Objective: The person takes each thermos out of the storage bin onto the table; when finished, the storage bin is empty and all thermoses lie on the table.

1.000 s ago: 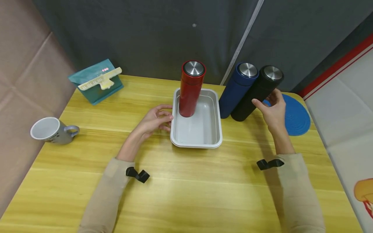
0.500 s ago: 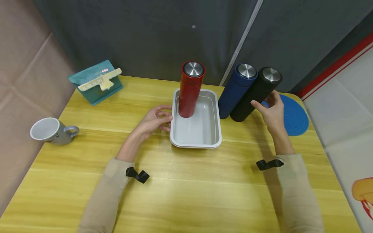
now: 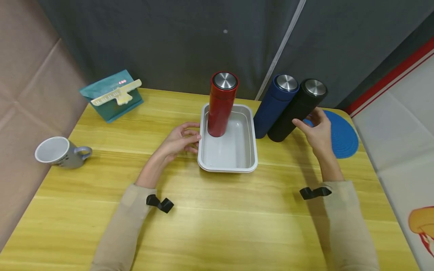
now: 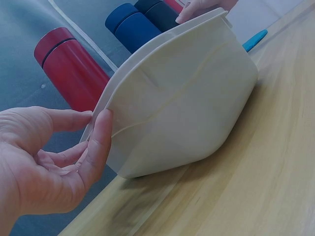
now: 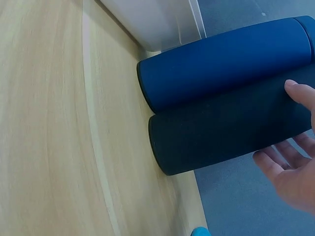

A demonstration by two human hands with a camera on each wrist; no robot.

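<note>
A red flask (image 3: pixel 220 105) with a steel lid stands upright in the far end of a white tray (image 3: pixel 227 166). My left hand (image 3: pixel 178 142) lies beside the tray, its straight fingertips (image 4: pixel 101 132) touching the tray's left rim (image 4: pixel 147 73). To the right of the tray, a blue flask (image 3: pixel 272 107) and a black flask (image 3: pixel 295 111) stand side by side, touching. My right hand (image 3: pixel 317 130) is at the black flask's (image 5: pixel 221 128) right side. Its thumb tip rests on the flask and the other fingers (image 5: pixel 280 164) are spread apart from it.
A grey mug (image 3: pixel 59 151) sits at the table's left edge. A teal pouch with a yellow clip (image 3: pixel 112 94) lies at the back left. A round blue mat (image 3: pixel 342 135) is behind my right hand. A dark curtain closes off the back.
My right hand has drawn back slightly from the black flask, its fingers looser. The left hand and the flasks stay where they were.
</note>
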